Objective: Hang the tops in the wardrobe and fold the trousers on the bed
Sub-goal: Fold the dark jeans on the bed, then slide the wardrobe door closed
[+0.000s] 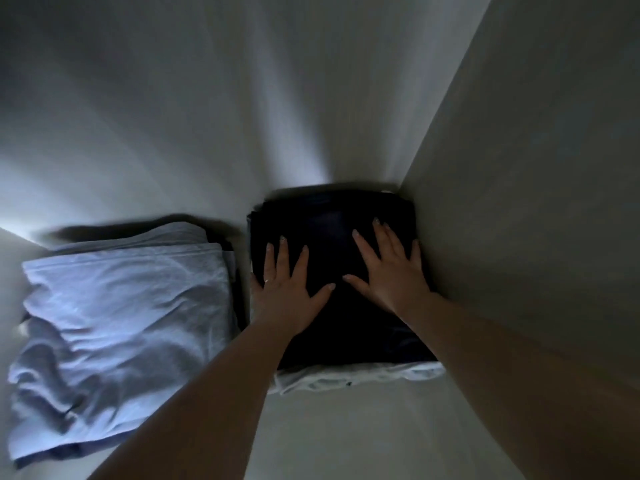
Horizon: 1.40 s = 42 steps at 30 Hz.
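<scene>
a folded dark navy fabric garment (pixel 332 271) lies flat on a folded white cloth (pixel 360 375) in the right corner of a pale shelf (pixel 346 438), with the left hand (pixel 289 289) and right hand (pixel 393 271) pressing on it, fingers spread.

The dark folded stack (pixel 332 271) sits hard against the right wall (pixel 519 202), a narrow gap separating it from the pale blue pile (pixel 121 306) on its left.

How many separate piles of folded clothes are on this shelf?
2. A light blue pile sits on the left; a dark navy pile on the right against the side wall, white fabric beneath it, both hands pressing flat on top. Lower layers are hidden.
</scene>
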Each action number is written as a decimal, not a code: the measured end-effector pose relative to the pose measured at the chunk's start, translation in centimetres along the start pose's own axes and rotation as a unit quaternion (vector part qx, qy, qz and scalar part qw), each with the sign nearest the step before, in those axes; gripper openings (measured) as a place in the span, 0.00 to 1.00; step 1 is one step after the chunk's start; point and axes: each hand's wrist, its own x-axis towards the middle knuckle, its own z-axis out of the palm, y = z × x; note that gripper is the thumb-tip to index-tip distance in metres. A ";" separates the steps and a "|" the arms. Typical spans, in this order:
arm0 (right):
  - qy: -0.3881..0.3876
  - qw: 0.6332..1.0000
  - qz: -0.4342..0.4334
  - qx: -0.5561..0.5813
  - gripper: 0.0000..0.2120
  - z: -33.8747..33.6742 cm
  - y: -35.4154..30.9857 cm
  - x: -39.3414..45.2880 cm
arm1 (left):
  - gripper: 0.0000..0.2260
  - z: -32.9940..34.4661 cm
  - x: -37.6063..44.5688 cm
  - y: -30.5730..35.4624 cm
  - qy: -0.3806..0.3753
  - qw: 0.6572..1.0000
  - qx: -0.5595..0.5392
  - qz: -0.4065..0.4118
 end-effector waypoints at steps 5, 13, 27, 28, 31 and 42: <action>0.048 0.960 0.083 0.265 0.24 -4.4 -3.2 -3.1 | 0.28 -2.3 -4.2 -1.3 -0.015 0.996 -0.088 0.011; 0.126 0.898 0.050 0.418 0.09 -9.9 -9.6 -13.0 | 0.10 -9.1 -16.8 -4.3 0.075 0.956 -0.278 0.055; 0.245 0.826 -0.202 0.465 0.08 -24.7 -23.4 -34.4 | 0.08 -22.4 -43.9 -5.5 0.238 0.945 -0.163 0.156; 0.250 0.818 -0.223 0.467 0.08 -26.0 -24.4 -35.9 | 0.08 -23.4 -45.8 -5.7 0.263 0.938 -0.165 0.155; 0.273 0.792 -0.290 0.463 0.10 -29.7 -27.8 -40.4 | 0.08 -26.2 -51.4 -6.9 0.323 0.917 -0.189 0.138; 0.416 0.665 -0.541 0.304 0.10 -41.3 -40.5 -51.0 | 0.07 -33.5 -66.6 -13.1 0.580 0.781 -0.185 0.140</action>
